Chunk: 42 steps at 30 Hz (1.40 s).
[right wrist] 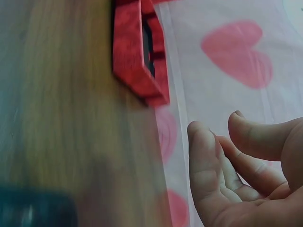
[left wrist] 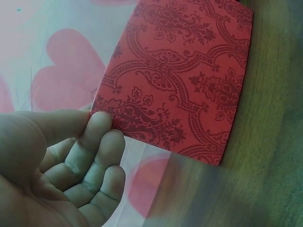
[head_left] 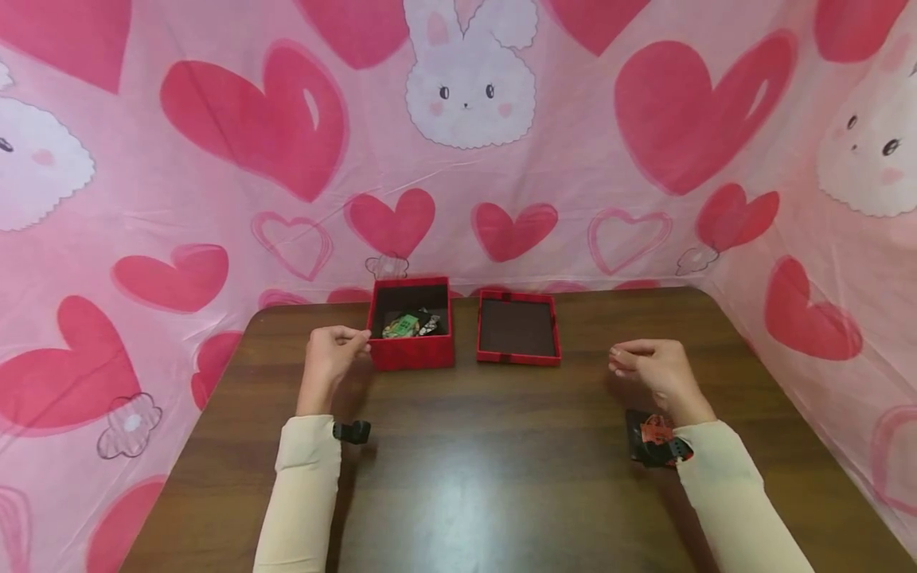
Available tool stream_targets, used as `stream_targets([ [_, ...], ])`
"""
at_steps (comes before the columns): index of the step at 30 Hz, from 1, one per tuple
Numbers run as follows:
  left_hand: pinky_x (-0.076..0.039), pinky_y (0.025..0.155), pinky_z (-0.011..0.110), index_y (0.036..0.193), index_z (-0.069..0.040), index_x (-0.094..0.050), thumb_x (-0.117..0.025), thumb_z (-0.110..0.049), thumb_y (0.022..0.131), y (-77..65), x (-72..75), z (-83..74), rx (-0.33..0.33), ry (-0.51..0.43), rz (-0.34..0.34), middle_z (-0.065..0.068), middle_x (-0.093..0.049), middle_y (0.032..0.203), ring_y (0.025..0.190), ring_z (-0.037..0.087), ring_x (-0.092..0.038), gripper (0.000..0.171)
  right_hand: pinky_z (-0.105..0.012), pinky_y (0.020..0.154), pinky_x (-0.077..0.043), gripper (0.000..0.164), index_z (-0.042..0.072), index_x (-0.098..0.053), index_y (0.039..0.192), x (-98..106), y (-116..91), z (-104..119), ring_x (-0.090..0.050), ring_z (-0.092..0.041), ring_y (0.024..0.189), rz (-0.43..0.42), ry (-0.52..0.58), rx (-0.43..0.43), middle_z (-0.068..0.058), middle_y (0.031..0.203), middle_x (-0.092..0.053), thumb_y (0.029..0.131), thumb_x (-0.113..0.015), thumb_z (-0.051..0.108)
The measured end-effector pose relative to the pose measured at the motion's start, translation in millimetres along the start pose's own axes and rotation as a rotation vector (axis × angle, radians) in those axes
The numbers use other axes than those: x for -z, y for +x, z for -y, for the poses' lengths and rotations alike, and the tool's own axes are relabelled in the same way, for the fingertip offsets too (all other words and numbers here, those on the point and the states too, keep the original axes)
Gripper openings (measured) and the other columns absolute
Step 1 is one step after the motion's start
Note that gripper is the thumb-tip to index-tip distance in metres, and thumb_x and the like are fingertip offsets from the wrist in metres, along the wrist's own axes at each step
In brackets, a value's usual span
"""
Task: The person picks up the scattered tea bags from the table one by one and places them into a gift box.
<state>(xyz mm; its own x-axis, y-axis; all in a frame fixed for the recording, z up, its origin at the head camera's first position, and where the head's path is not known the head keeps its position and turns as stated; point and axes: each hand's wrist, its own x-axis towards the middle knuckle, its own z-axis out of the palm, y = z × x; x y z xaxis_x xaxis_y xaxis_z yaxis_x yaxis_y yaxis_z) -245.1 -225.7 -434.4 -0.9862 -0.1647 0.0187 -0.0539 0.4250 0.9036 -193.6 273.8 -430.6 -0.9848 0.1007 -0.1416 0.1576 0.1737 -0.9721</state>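
A red box (head_left: 413, 354) stands uncovered at the back of the table, several small green and black packets (head_left: 407, 325) inside it. My left hand (head_left: 335, 354) is at its left side, thumb and index finger pinching the rim near a corner. In the left wrist view, that hand's fingertips meet the edge of the box's red patterned wall (left wrist: 175, 80). Well to the right, my right hand (head_left: 659, 370) hovers over the table, fingers loosely curled around nothing. Partly hidden under the right wrist lies a black packet with an orange print (head_left: 653, 430).
The shallow red lid (head_left: 517, 326) lies right of the box, its dark inside facing up. Both stand near the back edge of the brown wooden table (head_left: 444, 461). A pink cloth with hearts and rabbits (head_left: 466, 175) hangs close behind and along both sides.
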Motion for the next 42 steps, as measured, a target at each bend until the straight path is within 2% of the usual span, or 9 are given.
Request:
stream_targets([
  [6,-0.053,0.082,0.038,0.102,0.006,-0.075,-0.071,-0.02,0.096,1.7,0.7,1.1,0.005,0.002,0.013,0.018,-0.074,0.085,0.087,0.038,-0.073,0.026,-0.038,0.078,-0.056,0.045,-0.022,-0.054,0.127,35.6,-19.3,-16.4,-0.074,-0.015,0.08,-0.048,0.015,-0.022,-0.002,0.091,-0.074,0.095,-0.069,0.006],
  [13,-0.054,0.085,0.044,0.103,0.004,-0.075,-0.071,-0.025,0.096,0.1,3.4,1.0,0.018,0.009,0.01,0.016,-0.075,0.086,0.088,0.037,-0.073,0.03,-0.033,0.07,-0.058,0.011,-0.001,-0.075,0.102,63.3,-36.3,-29.4,-0.074,-0.014,0.075,-0.094,0.057,-0.05,0.002,0.084,-0.074,0.093,-0.071,0.004],
  [17,-0.054,0.082,0.04,0.103,0.004,-0.075,-0.071,-0.025,0.096,0.3,4.8,0.1,0.02,0.017,0.007,0.016,-0.075,0.086,0.09,0.038,-0.072,0.03,-0.033,0.069,-0.058,0.012,-0.002,-0.076,0.102,65.7,-36.2,-33.2,-0.074,-0.015,0.075,-0.1,0.051,-0.048,0.001,0.083,-0.075,0.092,-0.073,0.005],
  [21,-0.053,0.083,0.041,0.103,0.005,-0.075,-0.071,-0.021,0.096,1.5,2.1,1.1,0.015,0.0,0.01,0.016,-0.075,0.084,0.089,0.038,-0.072,0.028,-0.03,0.068,-0.058,0.038,-0.015,-0.066,0.117,66.5,-35.9,-37.2,-0.072,-0.012,0.075,-0.109,-0.077,-0.046,0.0,0.087,-0.074,0.092,-0.075,0.012],
  [25,-0.055,0.08,0.039,0.102,0.006,-0.074,-0.071,-0.019,0.096,1.8,0.3,0.9,0.009,-0.002,0.008,0.015,-0.075,0.082,0.088,0.039,-0.073,0.026,-0.031,0.071,-0.055,0.054,-0.014,-0.064,0.122,69.4,-38.6,-44.7,-0.068,-0.013,0.08,-0.098,-0.352,-0.071,-0.007,0.096,-0.073,0.091,-0.077,0.028],
  [28,-0.054,0.079,0.037,0.102,0.006,-0.074,-0.071,-0.02,0.096,1.7,0.8,0.0,0.004,0.014,0.015,0.016,-0.075,0.083,0.088,0.039,-0.073,0.028,-0.043,0.081,-0.05,0.054,-0.008,-0.069,0.116,71.5,-41.5,-50.9,-0.065,-0.024,0.09,-0.086,-0.507,-0.105,-0.014,0.101,-0.073,0.088,-0.079,0.036],
  [31,-0.053,0.081,0.038,0.102,0.006,-0.075,-0.071,-0.021,0.096,1.3,1.5,-0.2,0.011,0.026,0.015,0.017,-0.075,0.084,0.089,0.039,-0.073,0.028,-0.057,0.085,-0.043,0.054,-0.007,-0.069,0.114,70.8,-42.3,-55.4,-0.059,-0.036,0.097,-0.072,-0.581,-0.135,-0.019,0.104,-0.071,0.085,-0.081,0.037],
  [36,-0.052,0.079,0.036,0.102,0.006,-0.075,-0.071,-0.021,0.096,1.6,1.8,0.0,0.008,0.032,0.006,0.016,-0.075,0.083,0.089,0.039,-0.072,0.028,-0.058,0.081,-0.043,0.048,-0.008,-0.068,0.111,66.8,-39.9,-58.7,-0.056,-0.04,0.094,-0.089,-0.666,-0.132,-0.019,0.097,-0.068,0.083,-0.083,0.028],
  [42,-0.051,0.078,0.035,0.102,0.005,-0.075,-0.071,-0.023,0.096,0.4,2.0,-0.2,0.014,0.041,0.013,0.018,-0.075,0.087,0.089,0.038,-0.072,0.028,-0.059,0.078,-0.043,0.039,-0.007,-0.069,0.1,64.1,-40.8,-55.8,-0.056,-0.042,0.088,-0.125,-0.789,-0.058,-0.015,0.085,-0.066,0.079,-0.084,0.022],
])
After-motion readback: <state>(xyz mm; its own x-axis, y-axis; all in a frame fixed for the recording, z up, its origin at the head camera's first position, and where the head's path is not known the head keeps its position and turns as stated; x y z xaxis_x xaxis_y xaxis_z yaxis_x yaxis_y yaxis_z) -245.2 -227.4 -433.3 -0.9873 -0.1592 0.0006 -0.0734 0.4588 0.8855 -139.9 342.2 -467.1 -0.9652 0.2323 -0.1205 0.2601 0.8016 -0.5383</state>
